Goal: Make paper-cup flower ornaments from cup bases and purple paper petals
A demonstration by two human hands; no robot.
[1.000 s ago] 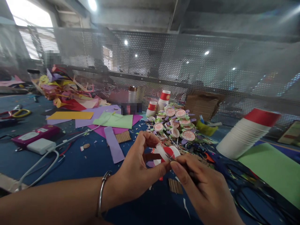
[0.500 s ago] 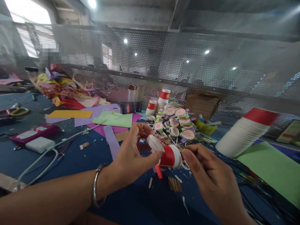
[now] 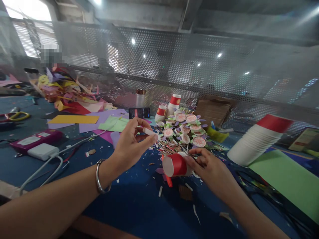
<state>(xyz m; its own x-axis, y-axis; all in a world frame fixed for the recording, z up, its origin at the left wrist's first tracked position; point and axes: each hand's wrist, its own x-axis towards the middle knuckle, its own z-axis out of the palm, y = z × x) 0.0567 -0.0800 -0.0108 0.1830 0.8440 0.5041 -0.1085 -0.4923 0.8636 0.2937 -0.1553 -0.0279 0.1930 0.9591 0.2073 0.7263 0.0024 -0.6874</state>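
Observation:
My left hand (image 3: 133,139), a silver bangle at its wrist, is raised left of the middle. Its thumb and fingers pinch a small white paper piece (image 3: 149,131), seen nearly edge-on. A red and white paper cup (image 3: 177,165) lies sideways, its pale round end facing left. At the cup's right end, my right hand (image 3: 206,166) grips the rim between thumb and fingers. Under the cup, an orange-red stick-like thing (image 3: 169,181) pokes out. Just beyond it rises a pile of round paper pieces with red printed patterns (image 3: 184,127).
Nested white and red cups (image 3: 259,139) lean at the right beside green paper (image 3: 286,186). Smaller cups (image 3: 174,103), a phone (image 3: 139,113) and a bottle (image 3: 140,99) stand behind. Coloured sheets (image 3: 73,119), a purple box (image 3: 37,139), cables and scissors (image 3: 16,116) lie left. Paper scraps litter the blue surface.
My left hand has moved up and left, away from the cup, with the white piece in its fingers. My right hand has shifted left onto the cup's rim.

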